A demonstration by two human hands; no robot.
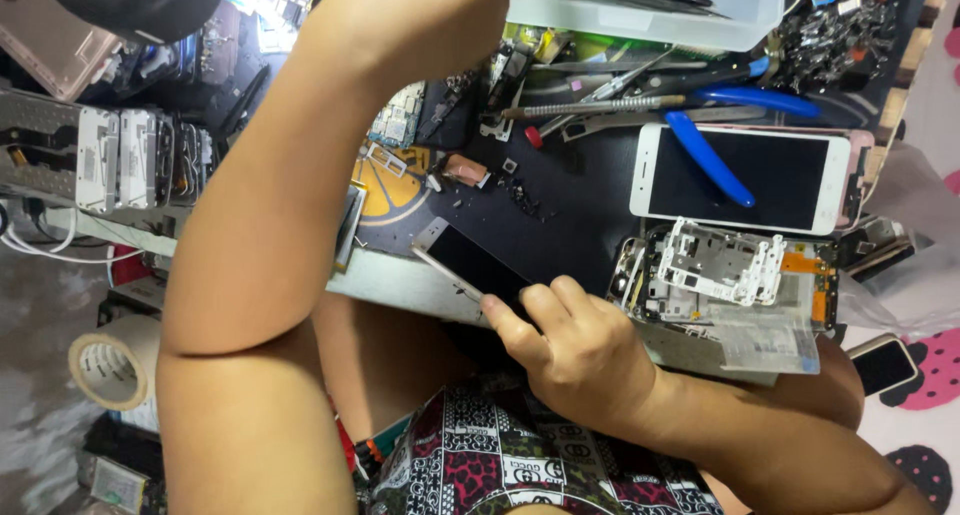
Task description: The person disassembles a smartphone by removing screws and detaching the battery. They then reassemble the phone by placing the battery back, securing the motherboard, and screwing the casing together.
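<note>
- Our right hand (575,350) is down at the near edge of the bench, fingers wrapped around a dark-screened phone (478,265), which sticks out tilted toward the upper left over the bench edge.
- Our left arm is bent and reaches up out of the top of the view, so the left hand isn't visible and we can't tell what it's doing.
- Just right of the held phone sits an opened phone frame (725,275) with its boards and a white bracket showing.
- Above that lies a white phone (740,180), screen up, with blue-handled pliers (715,155) resting partly across it.
- Further back there's a clear plastic tray (650,15) and a scatter of tweezers and small parts.
- Off to the left, below the bench, a roll of tape (105,365).
</note>
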